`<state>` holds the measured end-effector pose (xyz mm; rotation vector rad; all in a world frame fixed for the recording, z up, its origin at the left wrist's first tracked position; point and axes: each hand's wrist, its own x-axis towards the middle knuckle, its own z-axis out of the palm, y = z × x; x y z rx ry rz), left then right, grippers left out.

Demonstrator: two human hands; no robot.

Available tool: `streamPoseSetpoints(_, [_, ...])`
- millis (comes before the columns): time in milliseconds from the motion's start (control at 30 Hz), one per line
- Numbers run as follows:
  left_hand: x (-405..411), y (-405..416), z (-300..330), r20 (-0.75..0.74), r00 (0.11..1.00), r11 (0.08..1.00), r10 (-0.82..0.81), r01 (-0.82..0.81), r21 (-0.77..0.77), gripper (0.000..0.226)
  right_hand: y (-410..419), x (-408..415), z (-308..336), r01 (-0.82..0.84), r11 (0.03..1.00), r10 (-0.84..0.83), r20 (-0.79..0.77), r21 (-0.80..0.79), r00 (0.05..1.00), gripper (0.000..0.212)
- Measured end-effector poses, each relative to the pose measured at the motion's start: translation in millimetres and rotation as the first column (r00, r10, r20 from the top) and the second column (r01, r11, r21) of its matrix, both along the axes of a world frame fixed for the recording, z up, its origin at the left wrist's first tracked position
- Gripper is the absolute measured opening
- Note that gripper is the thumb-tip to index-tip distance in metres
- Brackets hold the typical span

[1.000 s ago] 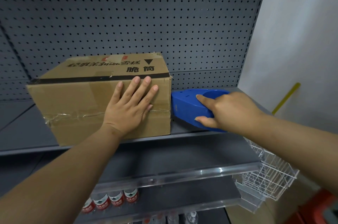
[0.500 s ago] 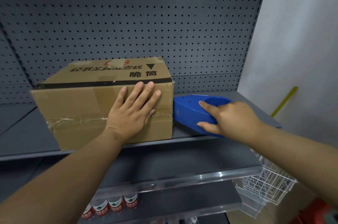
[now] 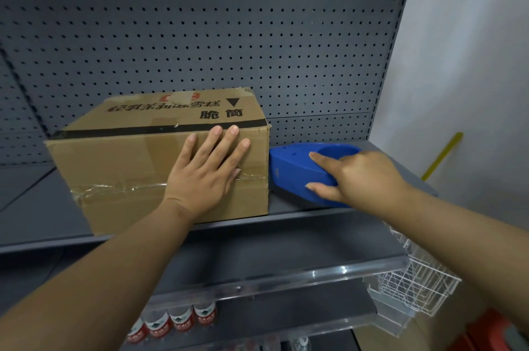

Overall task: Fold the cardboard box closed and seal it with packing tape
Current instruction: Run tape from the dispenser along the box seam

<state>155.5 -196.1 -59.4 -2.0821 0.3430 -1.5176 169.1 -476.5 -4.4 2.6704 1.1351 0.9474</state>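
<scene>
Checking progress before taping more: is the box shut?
Shut: the box's near-side flaps meet flat under clear tape; left hand presses them.

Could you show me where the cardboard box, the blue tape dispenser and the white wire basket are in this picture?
cardboard box [image 3: 120,167], head view, on its bare front face.
blue tape dispenser [image 3: 294,170], head view, on its blue side wall.
white wire basket [image 3: 415,290], head view, on its wire mesh side.

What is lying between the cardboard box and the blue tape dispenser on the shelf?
Nothing. In the head view the cardboard box and the blue tape dispenser sit side by side, almost touching, on the shelf.
</scene>
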Motion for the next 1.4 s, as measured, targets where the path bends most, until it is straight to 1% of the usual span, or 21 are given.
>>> streamPoseSetpoints(133, [0,0,0,-0.004,1.0,1.0,0.004,-0.004,-0.015,0.056,0,0,0,0.03,1.0,-0.03,0.0,-0.007,1.0,0.052])
streamPoseSetpoints(200, [0,0,-1,0.009,1.0,1.0,0.01,-0.01,-0.007,0.057,1,0,9,0.087,0.995,-0.084,0.063,-0.049,0.994,0.055])
streamPoseSetpoints(233, [0,0,0,0.011,1.0,1.0,0.012,-0.012,-0.005,0.057,2,3,20,0.122,0.992,-0.121,0.074,-0.019,0.99,0.058])
streamPoseSetpoints(267, [0,-1,0,0.012,1.0,1.0,0.01,-0.01,-0.005,0.057,1,6,31,0.153,0.988,-0.154,0.036,0.029,0.987,0.06])
streamPoseSetpoints(300, [0,-1,0,0.015,1.0,1.0,0.008,-0.008,-0.005,0.056,1,8,38,0.152,0.986,-0.153,0.014,0.069,0.988,0.061])
streamPoseSetpoints(367, [0,-1,0,0.018,1.0,1.0,0.01,-0.01,0.002,0.056,5,9,39,0.108,0.992,-0.112,0.055,0.065,0.992,0.061])
streamPoseSetpoints(433, [0,0,1,0.009,1.0,1.0,0.015,-0.015,0.004,0.057,12,7,28,0.105,0.994,-0.106,0.024,0.035,0.994,0.061])
streamPoseSetpoints(533, [-2,0,2,0.007,1.0,1.0,0.016,-0.016,0.021,0.055,16,12,27,0.205,0.976,-0.203,-0.037,0.075,0.979,0.062])
streamPoseSetpoints(600, [-4,-3,3,-0.023,1.0,0.994,-0.018,0.02,0.106,0.052,16,13,31,0.249,0.961,-0.242,-0.069,0.119,0.968,0.062])
streamPoseSetpoints(700, [-2,-11,9,-0.083,0.995,0.951,-0.056,0.079,0.298,0.056,20,12,31,0.244,0.955,-0.233,-0.079,0.167,0.969,0.061])
streamPoseSetpoints(767, [-1,-19,19,-0.159,0.985,0.931,-0.074,0.125,0.342,0.053,22,11,34,0.233,0.952,-0.225,-0.063,0.198,0.972,0.061])
streamPoseSetpoints(867, [3,-31,34,-0.287,0.956,0.898,-0.065,0.182,0.4,0.048,23,10,36,0.244,0.943,-0.23,-0.088,0.227,0.969,0.061])
streamPoseSetpoints(967, [5,-40,37,-0.311,0.95,0.866,0.01,0.147,0.478,0.036,25,11,38,0.253,0.938,-0.233,-0.109,0.236,0.966,0.061])
streamPoseSetpoints(1033, [5,-44,34,-0.325,0.946,0.864,0.009,0.156,0.478,0.025,24,12,38,0.249,0.936,-0.227,-0.113,0.25,0.967,0.061])
streamPoseSetpoints(1167, [8,-47,29,-0.33,0.943,0.878,-0.038,0.19,0.44,0.018,23,13,37,0.26,0.926,-0.232,-0.129,0.274,0.964,0.06])
streamPoseSetpoints(1267, [9,-48,26,-0.374,0.927,0.876,-0.013,0.191,0.443,0.007,21,11,39,0.266,0.918,-0.231,-0.146,0.295,0.962,0.059])
streamPoseSetpoints(1333, [9,-47,26,-0.409,0.913,0.863,0.002,0.205,0.462,0.007,19,8,40,0.261,0.914,-0.224,-0.151,0.311,0.963,0.058])
streamPoseSetpoints(1400, [9,-46,27,-0.44,0.898,0.839,0.023,0.222,0.497,0.014,17,5,43,0.257,0.909,-0.217,-0.154,0.328,0.964,0.058])
